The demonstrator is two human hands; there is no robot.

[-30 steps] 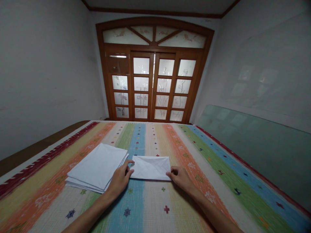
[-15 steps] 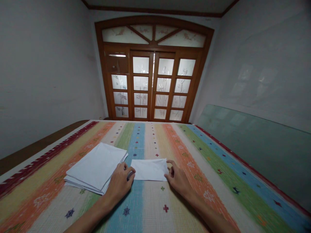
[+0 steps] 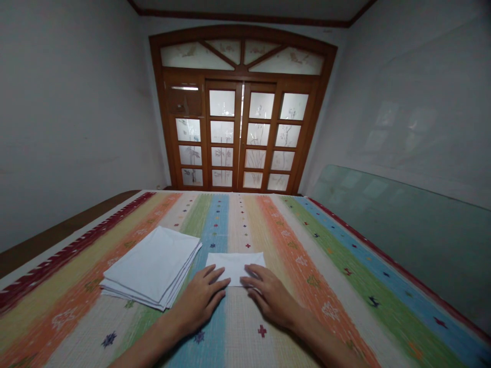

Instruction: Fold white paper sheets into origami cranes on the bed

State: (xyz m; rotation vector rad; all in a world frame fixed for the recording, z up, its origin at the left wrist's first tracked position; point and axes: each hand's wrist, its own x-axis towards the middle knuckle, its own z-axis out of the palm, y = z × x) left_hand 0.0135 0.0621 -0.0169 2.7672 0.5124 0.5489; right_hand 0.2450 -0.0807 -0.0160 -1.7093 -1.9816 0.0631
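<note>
While both palms face down, the left hand (image 3: 199,299) and the right hand (image 3: 273,297) each keep a loose, spread grip, with the fingertips over a small folded white sheet (image 3: 236,261). The left fingertips reach over its near left part and the right ones over its near right part, leaving a gap in the middle where the white surface shows. Both thumbs sit low, around the near edge of the sheet; how firmly either hand presses, I cannot tell.

The sheet lies flat, straight in front of the person, its long side running left to right and its far edge uncovered. Just left of it, beside the left hand, is a stack of larger white sheets (image 3: 153,266), set at an angle, with several layers showing along its near edges.

Under everything spreads a striped cloth (image 3: 241,340) in blue, green, orange, yellow, cream and dark red, dotted with small crosses, stars and other figures. At its left, a brown strip of the counter (image 3: 69,222) shows past the cloth. Along the right side stands a pale green panel (image 3: 387,204) with a rounded corner, in front of a light wall (image 3: 418,87).

Beyond the far edge of the cloth are wooden doors (image 3: 241,135) with glass panes bearing plant drawings, beneath an arched window (image 3: 220,51).
</note>
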